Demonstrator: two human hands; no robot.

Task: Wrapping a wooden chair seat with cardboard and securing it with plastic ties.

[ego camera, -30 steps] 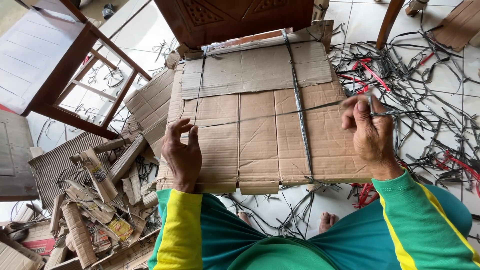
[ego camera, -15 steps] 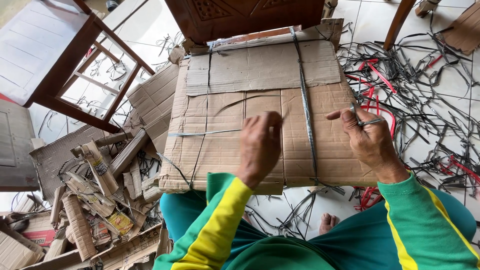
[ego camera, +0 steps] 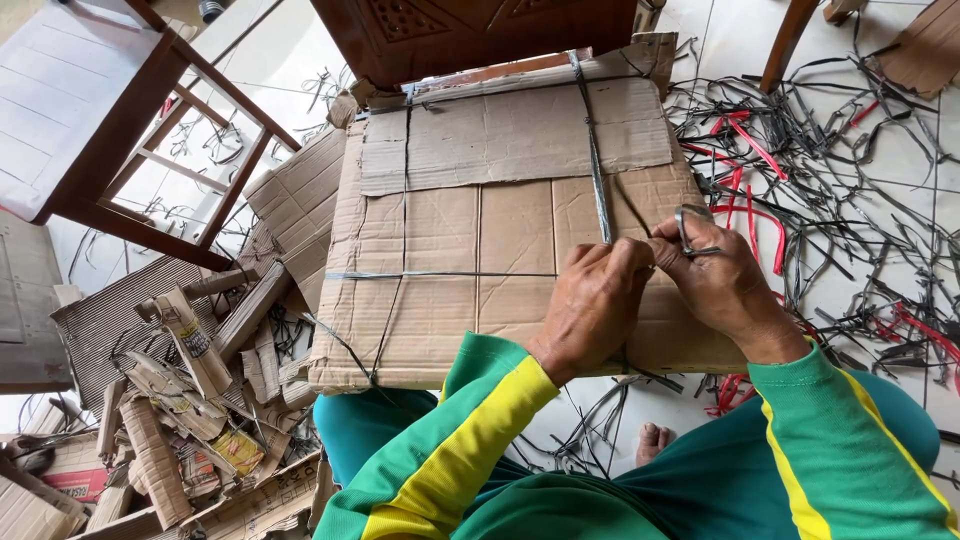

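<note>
A flattened cardboard bundle (ego camera: pixel 480 230) lay across the person's lap, far edge against a dark wooden chair (ego camera: pixel 470 35). Both hands met right of centre, where the horizontal grey strap (ego camera: pixel 440 274) crossed a vertical strap (ego camera: pixel 597 170): the left hand (ego camera: pixel 595 300) pinched the strap at the crossing to keep tension, while the right hand (ego camera: pixel 715 280) gripped its looped free end. Loose strap offcuts (ego camera: pixel 850 180) littered the tiled floor to the right; cardboard scraps (ego camera: pixel 180 390) lay near left.
</note>
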